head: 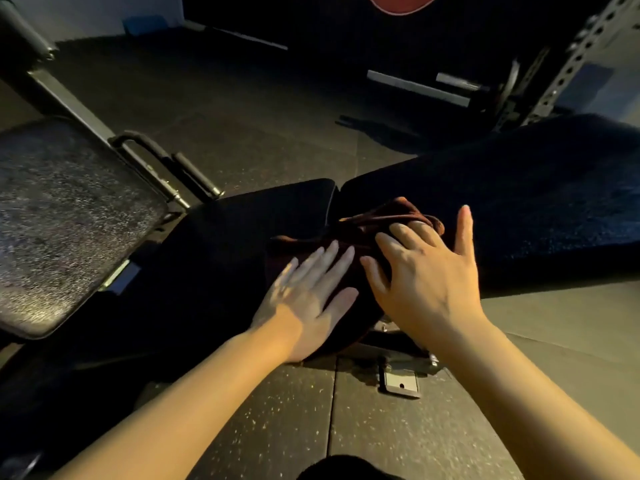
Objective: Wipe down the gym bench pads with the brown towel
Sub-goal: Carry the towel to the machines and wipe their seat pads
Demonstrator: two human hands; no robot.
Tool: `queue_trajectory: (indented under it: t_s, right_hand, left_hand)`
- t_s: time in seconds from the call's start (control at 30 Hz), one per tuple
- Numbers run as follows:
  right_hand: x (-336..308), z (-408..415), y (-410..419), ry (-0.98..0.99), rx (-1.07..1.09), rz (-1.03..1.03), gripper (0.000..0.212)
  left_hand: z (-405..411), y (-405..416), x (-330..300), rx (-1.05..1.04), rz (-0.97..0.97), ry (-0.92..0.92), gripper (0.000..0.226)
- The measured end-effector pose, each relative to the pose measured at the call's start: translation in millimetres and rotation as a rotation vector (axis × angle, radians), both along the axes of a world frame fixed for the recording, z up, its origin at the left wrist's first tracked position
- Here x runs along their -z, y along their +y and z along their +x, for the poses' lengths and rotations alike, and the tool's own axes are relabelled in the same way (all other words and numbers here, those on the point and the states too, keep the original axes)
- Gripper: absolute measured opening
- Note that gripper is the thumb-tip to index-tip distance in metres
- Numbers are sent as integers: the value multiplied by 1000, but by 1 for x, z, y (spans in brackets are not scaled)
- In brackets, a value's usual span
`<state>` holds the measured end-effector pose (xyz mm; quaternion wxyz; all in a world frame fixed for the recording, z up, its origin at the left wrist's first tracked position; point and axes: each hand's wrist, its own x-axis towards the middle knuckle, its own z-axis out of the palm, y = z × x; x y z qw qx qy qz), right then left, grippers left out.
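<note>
brown towel (367, 233): dark reddish-brown, bunched and creased, lying over the gap where the two bench pads meet.
seat pad (242, 237): black, flat, left of the gap.
back pad (519, 202): black, textured, extending right.

Count recorded: two bare hands, the left hand (304, 303) at 6 o'clock and the right hand (427, 282) toward 4 o'clock. One bunched brown cloth towel (367, 233) at centre. Three black padded bench cushions: textured pad (65, 216) at 9 o'clock, seat pad (263, 216) at centre, long pad (519, 199) at 3 o'clock. One perforated steel rack upright (585, 39) at 1 o'clock.
</note>
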<state>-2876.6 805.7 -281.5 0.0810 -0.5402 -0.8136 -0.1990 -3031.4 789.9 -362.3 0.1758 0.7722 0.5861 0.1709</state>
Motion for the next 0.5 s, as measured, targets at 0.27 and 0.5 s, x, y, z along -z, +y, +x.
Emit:
queue_trajectory:
  t_s: [0.27,0.5]
  right_hand:
    - [-15,71,25,416,-365,548,33]
    - [-10,67,38,455,-352,647,28]
  left_hand:
    - [75,63,-54,218,142,20,47]
    - [50,102,-47,198,-14,-233,40]
